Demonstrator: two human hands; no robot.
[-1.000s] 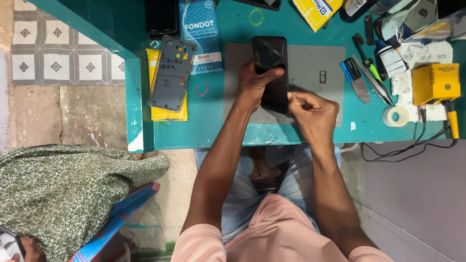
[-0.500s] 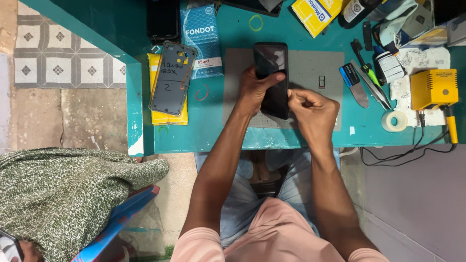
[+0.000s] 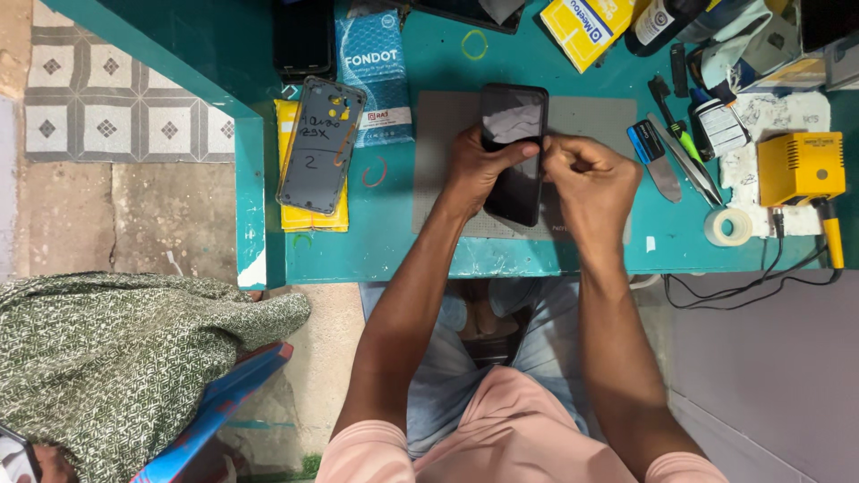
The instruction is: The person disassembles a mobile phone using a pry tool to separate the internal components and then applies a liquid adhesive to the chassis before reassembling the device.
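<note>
1. Left hand (image 3: 479,170) grips the phone (image 3: 514,152) by its left edge, thumb across the dark screen.
2. Right hand (image 3: 586,179) is pinched narrow at the phone's right edge; what it pinches is too small to tell.
3. Phone lies screen-up on the grey mat (image 3: 582,121), mid-bench (image 3: 403,250).
4. Progress: looks like mid-work; screen seated, edge work not finished, as a judgement.
5. Both forearms reach straight forward, wrists bent inward.
6. Back cover (image 3: 322,143) sits apart left; tweezers (image 3: 684,161) and tape roll (image 3: 729,226) lie right, untouched.

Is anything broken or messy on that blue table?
Yes. The table's front edge has chipped, worn paint. A grey phone back cover lies off its phone, tilted on a yellow pad. The black phone in both hands shows no damage that I can see.
</note>
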